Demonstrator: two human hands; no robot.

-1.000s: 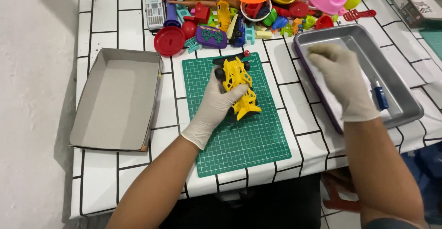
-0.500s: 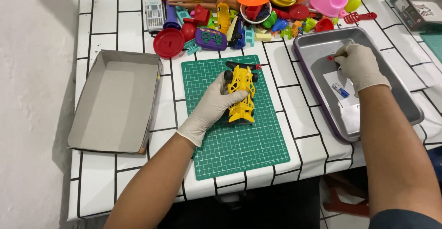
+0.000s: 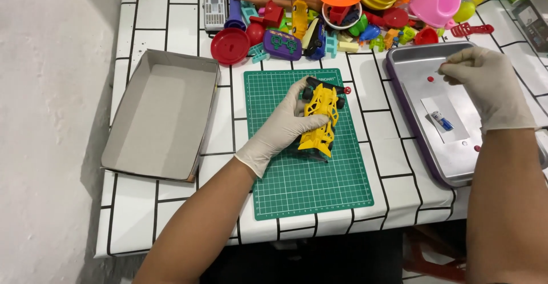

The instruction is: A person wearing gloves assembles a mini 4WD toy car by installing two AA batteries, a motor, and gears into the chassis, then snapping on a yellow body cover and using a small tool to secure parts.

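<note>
1. The left side of the yellow toy car (image 3: 321,115) is covered by the left hand (image 3: 282,130).
2. Whatever is pinched in the right hand (image 3: 485,84) fingers (image 3: 451,70) is too small to be identified.
3. The toy pile (image 3: 342,4) along the desk's far edge is cut off by the picture's top edge.
4. The metal tray (image 3: 411,107) is partly hidden by the right forearm.

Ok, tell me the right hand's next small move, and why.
Probably lower the right hand to the small red piece in the tray and pinch it: the fingertips hover just beside it, while the left hand steadies the yellow car on the mat.
</note>
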